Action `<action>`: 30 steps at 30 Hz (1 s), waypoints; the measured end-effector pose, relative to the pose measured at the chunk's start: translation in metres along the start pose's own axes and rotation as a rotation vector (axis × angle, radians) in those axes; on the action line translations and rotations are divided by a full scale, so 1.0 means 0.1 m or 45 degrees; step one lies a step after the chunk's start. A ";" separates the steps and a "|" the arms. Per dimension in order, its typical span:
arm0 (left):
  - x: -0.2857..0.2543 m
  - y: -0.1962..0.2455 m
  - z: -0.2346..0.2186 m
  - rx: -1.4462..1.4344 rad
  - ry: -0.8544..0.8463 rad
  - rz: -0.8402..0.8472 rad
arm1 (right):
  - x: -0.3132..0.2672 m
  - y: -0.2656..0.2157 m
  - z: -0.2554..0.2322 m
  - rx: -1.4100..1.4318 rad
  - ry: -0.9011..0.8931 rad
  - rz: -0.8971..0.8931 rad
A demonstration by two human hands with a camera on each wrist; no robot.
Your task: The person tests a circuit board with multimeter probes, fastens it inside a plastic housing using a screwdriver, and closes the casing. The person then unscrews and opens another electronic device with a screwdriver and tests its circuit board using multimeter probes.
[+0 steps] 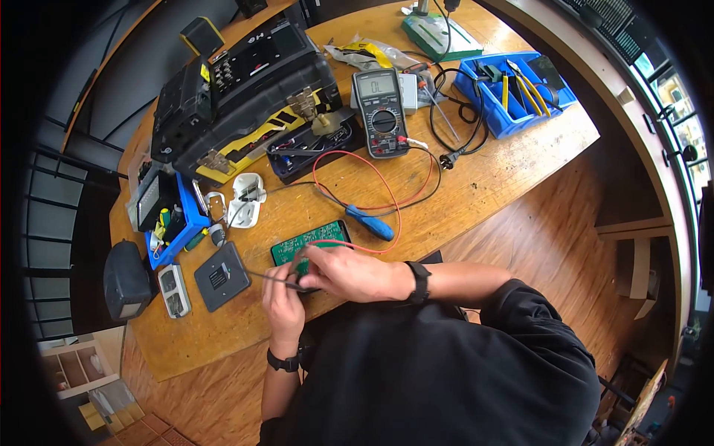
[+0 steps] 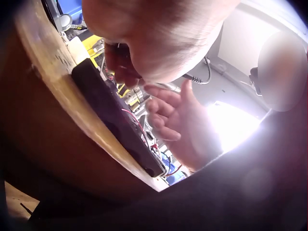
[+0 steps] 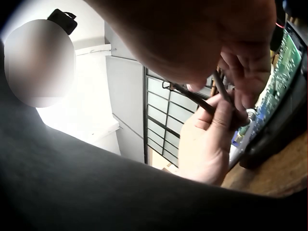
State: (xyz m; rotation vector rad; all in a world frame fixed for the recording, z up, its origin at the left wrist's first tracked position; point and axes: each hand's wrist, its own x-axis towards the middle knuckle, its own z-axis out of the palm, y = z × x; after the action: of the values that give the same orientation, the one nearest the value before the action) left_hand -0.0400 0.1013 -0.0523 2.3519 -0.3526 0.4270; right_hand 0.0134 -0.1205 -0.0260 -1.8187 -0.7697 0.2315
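Close over the board, my left hand (image 1: 281, 306) grips dark, slim test probes (image 3: 219, 89), its thumb pressed along them in the right wrist view. One dark lead sticks out to the left of that hand. My right hand (image 1: 357, 273) is held beside it, fingers loosely bent; in the left wrist view nothing shows between its fingers and raised thumb. Under both hands lies a green circuit board (image 1: 316, 238) in a black housing, partly hidden by them. A red lead (image 1: 399, 219) runs from the multimeter (image 1: 383, 111), whose display reads OL, toward the hands.
A blue-handled screwdriver (image 1: 370, 222) lies beyond the board. Left of it are a dark square plate (image 1: 222, 276), a white case (image 1: 247, 201) and a blue bin (image 1: 182, 230). A large black-yellow toolbox (image 1: 253, 104) stands behind; a blue tray (image 1: 513, 93) holds pliers at right.
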 end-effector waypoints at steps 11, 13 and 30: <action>-0.40 -0.70 0.00 0.065 0.206 -0.219 | -0.20 0.30 -1.70 -0.553 0.980 0.044; -0.39 -0.70 -0.01 0.024 0.199 -0.249 | -0.05 0.65 -1.87 -0.744 0.999 -0.029; -0.28 -0.60 -0.02 0.011 0.136 -0.216 | 0.02 0.87 -1.72 -0.920 0.836 0.295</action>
State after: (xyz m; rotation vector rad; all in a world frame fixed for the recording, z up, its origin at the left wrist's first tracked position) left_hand -0.0438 0.1487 -0.0976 2.3334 -0.1006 0.4709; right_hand 0.1353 -0.2692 -0.0375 -2.4584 -0.1627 -0.5503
